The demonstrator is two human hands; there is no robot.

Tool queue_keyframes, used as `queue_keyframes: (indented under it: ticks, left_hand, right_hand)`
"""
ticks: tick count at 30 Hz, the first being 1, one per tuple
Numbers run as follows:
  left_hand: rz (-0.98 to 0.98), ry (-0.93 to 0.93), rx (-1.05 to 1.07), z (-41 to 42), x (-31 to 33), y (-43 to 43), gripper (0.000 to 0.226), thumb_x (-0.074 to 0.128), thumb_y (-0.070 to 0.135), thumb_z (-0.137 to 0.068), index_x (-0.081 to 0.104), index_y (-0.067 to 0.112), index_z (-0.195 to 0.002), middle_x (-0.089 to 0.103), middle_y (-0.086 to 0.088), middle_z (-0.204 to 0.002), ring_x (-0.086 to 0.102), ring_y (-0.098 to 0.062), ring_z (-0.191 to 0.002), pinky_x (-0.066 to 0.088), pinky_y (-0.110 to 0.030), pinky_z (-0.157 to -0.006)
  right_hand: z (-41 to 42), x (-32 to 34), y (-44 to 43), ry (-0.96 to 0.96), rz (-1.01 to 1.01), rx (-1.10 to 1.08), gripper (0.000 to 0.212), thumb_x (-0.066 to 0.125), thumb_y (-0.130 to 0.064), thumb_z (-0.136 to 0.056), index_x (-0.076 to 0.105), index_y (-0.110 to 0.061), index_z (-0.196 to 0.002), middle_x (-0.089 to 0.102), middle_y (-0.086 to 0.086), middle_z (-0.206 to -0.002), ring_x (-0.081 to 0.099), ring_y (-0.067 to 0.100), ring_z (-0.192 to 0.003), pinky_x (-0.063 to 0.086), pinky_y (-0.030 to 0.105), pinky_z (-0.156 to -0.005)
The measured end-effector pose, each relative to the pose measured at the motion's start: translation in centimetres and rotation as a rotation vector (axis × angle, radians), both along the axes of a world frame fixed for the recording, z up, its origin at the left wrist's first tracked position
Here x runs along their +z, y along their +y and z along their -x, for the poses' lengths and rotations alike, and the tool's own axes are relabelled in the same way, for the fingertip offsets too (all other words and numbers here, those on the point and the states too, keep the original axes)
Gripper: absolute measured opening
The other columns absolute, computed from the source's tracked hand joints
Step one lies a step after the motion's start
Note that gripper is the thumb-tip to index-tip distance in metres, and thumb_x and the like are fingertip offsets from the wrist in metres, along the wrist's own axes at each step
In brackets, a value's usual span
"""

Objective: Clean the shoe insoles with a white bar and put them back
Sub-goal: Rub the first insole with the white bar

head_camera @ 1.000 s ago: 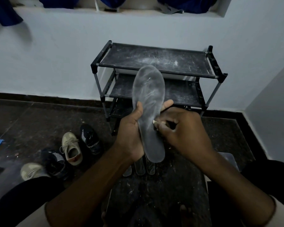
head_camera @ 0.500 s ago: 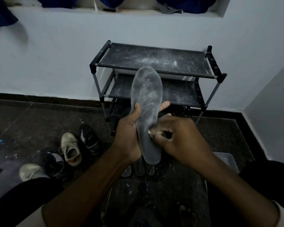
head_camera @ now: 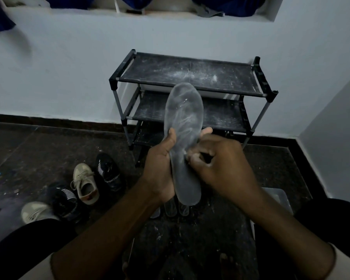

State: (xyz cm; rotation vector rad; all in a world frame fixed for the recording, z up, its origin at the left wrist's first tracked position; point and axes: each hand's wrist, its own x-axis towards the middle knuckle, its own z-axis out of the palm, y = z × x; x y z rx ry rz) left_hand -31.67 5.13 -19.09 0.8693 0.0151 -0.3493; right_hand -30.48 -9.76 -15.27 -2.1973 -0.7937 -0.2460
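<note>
A grey insole (head_camera: 183,118), streaked with white marks, stands upright in front of me. My left hand (head_camera: 160,168) grips its middle from the left, thumb across the front and fingertips showing behind the right edge. My right hand (head_camera: 220,166) pinches a small white bar (head_camera: 187,157) and presses it against the insole's right side near the middle. Most of the bar is hidden by my fingers. Other insoles (head_camera: 171,209) lie on the floor just below the held one, only their tips visible.
A black three-tier shoe rack (head_camera: 190,75), dusted white, stands against the wall behind the insole. Several shoes lie on the dark floor at the left: two beige (head_camera: 85,182) and two black (head_camera: 108,170). A grey container (head_camera: 279,199) sits behind my right forearm.
My right hand with the bar has moved a little along the insole's right side, from lower to nearer the middle. The left hand's hold on the insole is unchanged.
</note>
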Motion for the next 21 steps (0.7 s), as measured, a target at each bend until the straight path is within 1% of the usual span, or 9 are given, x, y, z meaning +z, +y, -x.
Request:
queue_keyframes:
  ticks: [4,6,8,11,13,14,15,18,21]
  left_hand:
    - [-0.009,0.014,0.031,-0.1,0.1,0.4,0.072,0.023,0.057,-0.109,0.036,0.004,-0.156,0.041,-0.020,-0.159,0.038,-0.036,-0.149,0.017,-0.057,-0.126]
    - [-0.004,0.013,0.035,0.1,0.5,0.2,0.071,0.023,0.056,-0.109,0.042,0.004,-0.153,0.046,-0.019,-0.156,0.041,-0.035,-0.147,0.022,-0.055,-0.125]
    - [-0.030,0.034,0.069,0.2,0.4,-0.1,0.068,0.025,0.053,-0.110,0.048,0.002,-0.149,0.054,-0.019,-0.149,0.047,-0.033,-0.143,0.028,-0.051,-0.123]
    - [-0.073,0.028,0.077,0.2,0.1,0.0,0.068,0.019,0.052,-0.111,0.042,0.003,-0.153,0.050,-0.015,-0.154,0.045,-0.031,-0.145,0.023,-0.053,-0.125]
    - [-0.066,0.043,0.069,0.1,0.1,0.1,0.068,0.018,0.053,-0.110,0.040,0.006,-0.155,0.048,-0.013,-0.156,0.045,-0.031,-0.145,0.023,-0.056,-0.125]
    - [-0.061,0.031,0.059,0.1,0.1,0.1,0.068,0.018,0.053,-0.111,0.039,0.006,-0.155,0.048,-0.013,-0.156,0.044,-0.031,-0.146,0.023,-0.057,-0.125]
    - [-0.058,0.013,0.049,0.2,0.1,0.1,0.068,0.018,0.053,-0.111,0.039,0.005,-0.155,0.047,-0.014,-0.156,0.043,-0.031,-0.146,0.022,-0.056,-0.125]
    - [-0.060,0.006,0.051,0.3,0.0,-0.1,0.069,0.019,0.051,-0.111,0.041,0.002,-0.153,0.048,-0.016,-0.156,0.042,-0.030,-0.147,0.018,-0.053,-0.127]
    - [-0.014,0.007,0.048,0.1,0.1,0.2,0.069,0.017,0.055,-0.110,0.038,0.008,-0.156,0.046,-0.014,-0.158,0.042,-0.033,-0.147,0.022,-0.058,-0.124]
  right_hand:
    - [0.9,-0.1,-0.2,0.058,0.054,0.072,0.007,0.075,-0.010,-0.086,0.077,-0.015,-0.081,0.066,-0.009,-0.078,0.061,0.006,-0.068,0.052,0.033,-0.064]
    - [-0.1,0.0,-0.6,0.056,-0.010,0.002,0.008,0.074,-0.010,-0.086,0.079,-0.015,-0.082,0.069,-0.007,-0.079,0.065,0.006,-0.069,0.054,0.036,-0.065]
    - [-0.5,0.3,-0.3,0.036,-0.056,-0.031,0.010,0.073,-0.007,-0.085,0.079,-0.014,-0.083,0.072,-0.007,-0.082,0.067,0.006,-0.072,0.056,0.035,-0.067]
    - [1.0,0.2,0.8,0.082,-0.017,0.067,0.013,0.070,-0.004,-0.086,0.079,-0.014,-0.082,0.071,-0.006,-0.082,0.067,0.007,-0.073,0.056,0.032,-0.068]
    - [1.8,0.2,0.7,0.129,-0.007,0.111,0.015,0.070,-0.004,-0.086,0.080,-0.015,-0.085,0.073,-0.008,-0.084,0.068,0.005,-0.076,0.056,0.025,-0.071]
    - [1.6,0.2,0.4,0.132,-0.016,0.094,0.015,0.072,-0.004,-0.086,0.081,-0.016,-0.087,0.074,-0.010,-0.085,0.068,0.003,-0.077,0.055,0.021,-0.072]
    - [1.1,0.1,0.2,0.116,-0.031,0.056,0.015,0.072,-0.004,-0.086,0.081,-0.017,-0.086,0.074,-0.011,-0.084,0.068,0.002,-0.076,0.055,0.021,-0.071]
    - [0.1,0.4,0.2,0.062,-0.058,-0.019,0.013,0.073,-0.006,-0.087,0.080,-0.016,-0.084,0.074,-0.011,-0.083,0.068,0.003,-0.075,0.057,0.028,-0.069]
    - [1.6,0.3,0.9,0.136,0.001,0.094,0.011,0.070,-0.008,-0.090,0.080,-0.014,-0.087,0.073,-0.006,-0.085,0.068,0.005,-0.077,0.056,0.027,-0.072]
